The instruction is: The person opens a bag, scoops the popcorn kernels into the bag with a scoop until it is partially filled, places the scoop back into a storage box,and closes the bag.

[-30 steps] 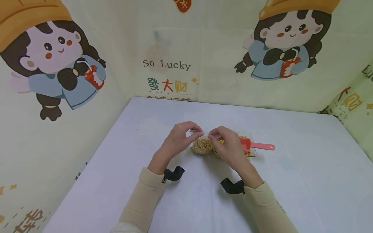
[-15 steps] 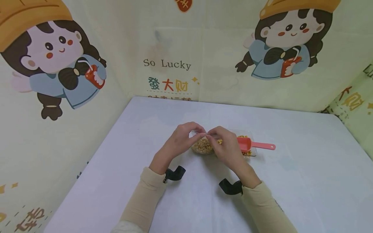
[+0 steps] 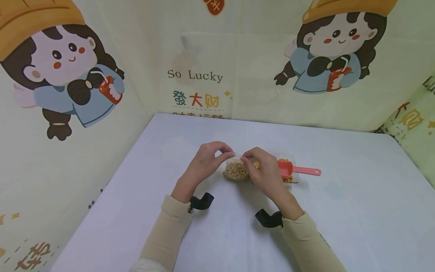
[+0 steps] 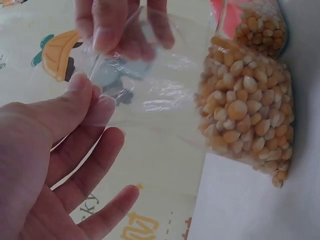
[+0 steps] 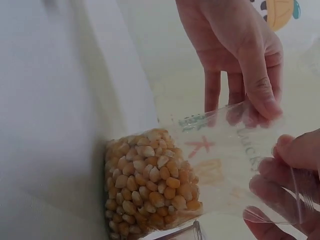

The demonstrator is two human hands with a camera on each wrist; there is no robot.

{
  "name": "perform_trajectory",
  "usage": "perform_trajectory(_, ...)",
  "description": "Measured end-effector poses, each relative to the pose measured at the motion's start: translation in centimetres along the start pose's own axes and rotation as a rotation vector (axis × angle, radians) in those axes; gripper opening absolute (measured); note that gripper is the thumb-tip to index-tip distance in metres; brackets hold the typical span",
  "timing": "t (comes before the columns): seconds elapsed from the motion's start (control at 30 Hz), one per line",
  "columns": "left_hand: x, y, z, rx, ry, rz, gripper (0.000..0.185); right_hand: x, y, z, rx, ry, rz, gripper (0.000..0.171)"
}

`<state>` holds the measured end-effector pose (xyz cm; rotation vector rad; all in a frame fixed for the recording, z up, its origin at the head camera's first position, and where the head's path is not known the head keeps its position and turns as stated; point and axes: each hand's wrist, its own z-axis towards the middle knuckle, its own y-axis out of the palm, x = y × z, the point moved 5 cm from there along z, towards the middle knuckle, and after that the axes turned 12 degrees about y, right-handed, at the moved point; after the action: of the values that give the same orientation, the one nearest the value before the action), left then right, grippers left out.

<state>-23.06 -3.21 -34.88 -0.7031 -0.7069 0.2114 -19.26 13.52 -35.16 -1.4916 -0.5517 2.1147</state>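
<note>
A clear plastic zip bag [image 3: 235,172], its lower part full of dried corn kernels [image 4: 245,107], stands upright on the table. My left hand [image 3: 205,161] pinches one side of its top edge between thumb and index finger; the other fingers are spread in the left wrist view. My right hand [image 3: 266,168] pinches the opposite side of the top edge. In the right wrist view the bag's upper part [image 5: 220,150] is stretched flat and see-through between both hands, with the kernels [image 5: 150,180] bulging below.
Just right of the bag, partly behind my right hand, is a clear container [image 3: 296,177] holding yellow corn kernels. A pink scoop [image 3: 307,171] lies across it, handle pointing right. The white table [image 3: 217,234] meets a printed cloth backdrop [image 3: 255,94] at the back.
The hands came together at the bag's top half a second ago. Since then my left hand has moved slightly left, widening the gap along the edge. The scoop and container stay put.
</note>
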Motion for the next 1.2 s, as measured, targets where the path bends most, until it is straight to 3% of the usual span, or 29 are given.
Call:
perform_trajectory(0.27, -0.7, -0.6, -0.2, 0.069, -0.062, 0.012, 0.009, 1.0, -0.8, 0.3, -0.018, 0.042, -0.044, 0.011)
perform_trajectory(0.4, -1.0, -0.6, -0.4, 0.073, -0.091, -0.008, 0.008, 1.8, -1.6, 0.4, 0.005, 0.07, -0.069, 0.008)
perform_trajectory(0.57, -1.5, -1.0, -0.6, 0.058, -0.143, -0.027, 0.011, 1.8, -1.9, 0.4, 0.027, 0.042, -0.087, 0.007)
perform_trajectory(0.7, -2.0, -1.6, -0.9, 0.091, -0.195, -0.02, 0.011, 1.7, -2.2, 0.3, 0.052, 0.02, -0.093, 0.007)
perform_trajectory(0.83, -2.0, -1.7, -0.9, 0.094, -0.173, -0.043, 0.013, 1.9, -2.4, 0.4, 0.037, 0.037, -0.094, 0.008)
perform_trajectory(1.0, -1.8, -1.1, -0.6, 0.052, -0.112, -0.041, 0.013, 2.5, -2.3, 0.4, -0.042, 0.105, -0.077, 0.018)
perform_trajectory(1.2, -1.8, -0.9, -0.7, 0.031, -0.134, 0.021, 0.008, 2.8, -2.6, 0.6, -0.039, 0.127, -0.067, 0.008)
